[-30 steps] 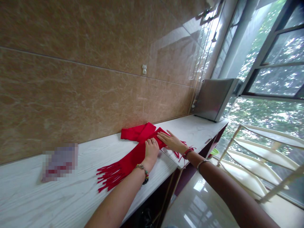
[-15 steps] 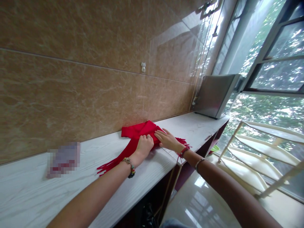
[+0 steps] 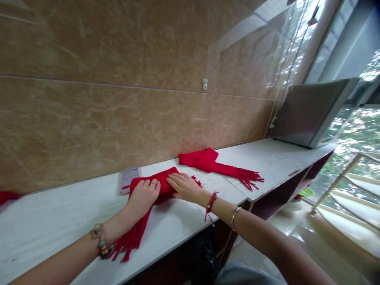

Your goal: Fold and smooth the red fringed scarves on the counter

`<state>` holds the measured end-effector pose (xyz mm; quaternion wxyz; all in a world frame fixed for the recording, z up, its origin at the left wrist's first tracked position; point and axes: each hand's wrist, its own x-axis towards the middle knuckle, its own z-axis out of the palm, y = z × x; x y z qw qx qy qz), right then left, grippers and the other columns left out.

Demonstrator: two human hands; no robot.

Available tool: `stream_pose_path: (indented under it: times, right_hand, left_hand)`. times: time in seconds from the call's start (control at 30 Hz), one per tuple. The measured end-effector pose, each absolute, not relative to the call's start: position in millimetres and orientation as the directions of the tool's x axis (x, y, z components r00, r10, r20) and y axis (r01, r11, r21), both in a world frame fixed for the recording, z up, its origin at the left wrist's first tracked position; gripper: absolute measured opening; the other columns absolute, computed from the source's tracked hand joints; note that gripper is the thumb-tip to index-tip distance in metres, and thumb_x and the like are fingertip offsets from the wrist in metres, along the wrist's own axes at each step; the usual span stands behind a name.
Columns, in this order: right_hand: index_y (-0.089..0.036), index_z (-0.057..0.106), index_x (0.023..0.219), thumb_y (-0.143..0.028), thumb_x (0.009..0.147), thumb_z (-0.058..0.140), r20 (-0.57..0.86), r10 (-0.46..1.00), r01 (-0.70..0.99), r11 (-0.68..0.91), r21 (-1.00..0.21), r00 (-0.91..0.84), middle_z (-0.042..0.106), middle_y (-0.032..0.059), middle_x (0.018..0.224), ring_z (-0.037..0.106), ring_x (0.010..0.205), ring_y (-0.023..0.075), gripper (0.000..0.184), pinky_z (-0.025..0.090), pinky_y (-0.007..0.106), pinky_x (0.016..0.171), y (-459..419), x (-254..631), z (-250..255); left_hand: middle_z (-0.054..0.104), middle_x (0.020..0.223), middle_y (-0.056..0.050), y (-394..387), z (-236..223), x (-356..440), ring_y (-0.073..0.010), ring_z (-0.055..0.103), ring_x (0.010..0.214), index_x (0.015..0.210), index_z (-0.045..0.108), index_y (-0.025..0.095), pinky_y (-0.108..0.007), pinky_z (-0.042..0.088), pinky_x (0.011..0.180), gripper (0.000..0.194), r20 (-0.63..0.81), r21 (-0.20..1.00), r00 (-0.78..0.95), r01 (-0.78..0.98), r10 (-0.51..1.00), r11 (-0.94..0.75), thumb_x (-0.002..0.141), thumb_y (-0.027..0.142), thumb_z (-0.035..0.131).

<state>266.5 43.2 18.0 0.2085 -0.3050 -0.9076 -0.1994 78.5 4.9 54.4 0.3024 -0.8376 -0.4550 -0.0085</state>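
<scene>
A folded red scarf (image 3: 166,177) lies on the white counter under both of my hands, one fringed end spreading toward the front left. My left hand (image 3: 145,194) has its fingers curled over the scarf's left part, closed on the cloth. Stretched out across the right part is my right hand (image 3: 185,187), its fingers lying flat on the fabric. A second red scarf (image 3: 204,160) rests by the wall, crossed over itself, its fringe pointing right.
A phone (image 3: 130,176) lies behind the nearer scarf, partly covered. Red cloth (image 3: 8,196) shows at the far left edge. A grey metal appliance (image 3: 311,113) stands at the counter's right end. Beyond the counter (image 3: 276,158) is a tiered rack (image 3: 356,186).
Both hands have shifted left along the counter with one scarf, which now lies beside the phone. The other scarf stays by the wall, more fully exposed. The view has turned left.
</scene>
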Motion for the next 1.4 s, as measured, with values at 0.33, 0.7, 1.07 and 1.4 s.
stream_pose_path:
  times: [0.33,0.7,1.07,1.4]
  right_hand:
    - [-0.018,0.060,0.106,-0.024,0.082,0.047,0.601,0.739,0.663,0.618,-0.422,-0.306,0.056,0.0109,0.115,0.054,0.104,0.0187,0.028,0.044,0.033,0.088,52,225,18]
    - [-0.018,0.068,0.093,-0.007,0.065,0.052,0.469,0.876,0.658,0.418,-0.627,-0.111,0.068,0.0026,0.083,0.059,0.068,0.0140,0.034,0.047,0.025,0.067,65,239,58]
    - [-0.014,0.065,0.095,-0.006,0.068,0.052,0.453,0.875,0.722,0.423,-0.547,-0.170,0.063,0.0100,0.100,0.060,0.086,0.0189,0.031,0.047,0.032,0.079,60,254,27]
    - [-0.015,0.045,0.124,-0.033,0.091,0.033,0.356,0.494,0.571,0.807,0.152,-0.793,0.043,0.0132,0.131,0.034,0.123,0.0251,0.040,0.033,0.047,0.096,46,212,39]
  left_hand:
    - [0.045,0.129,-0.009,1,28,1,-0.0212,0.039,0.118,0.126,0.041,0.019,-0.038,0.029,0.100,0.049,0.378,0.057,0.443,0.865,0.813,-0.498,0.081,0.039,0.046]
    - [0.033,0.132,-0.010,7,46,-22,-0.0224,0.039,0.119,0.130,0.033,0.017,-0.036,0.029,0.103,0.065,0.375,0.158,0.395,0.864,0.838,-0.478,0.068,0.014,0.052]
    - [0.006,0.146,-0.015,10,17,-12,-0.0266,0.006,0.133,0.139,0.009,0.014,-0.042,0.019,0.105,0.069,0.063,0.090,0.444,0.890,0.894,-0.448,0.077,0.015,0.040]
    - [0.004,0.146,-0.016,7,10,-33,-0.0257,0.009,0.133,0.138,0.007,0.012,-0.038,0.019,0.106,0.085,0.258,0.250,0.374,0.865,0.891,-0.435,0.072,0.032,0.055]
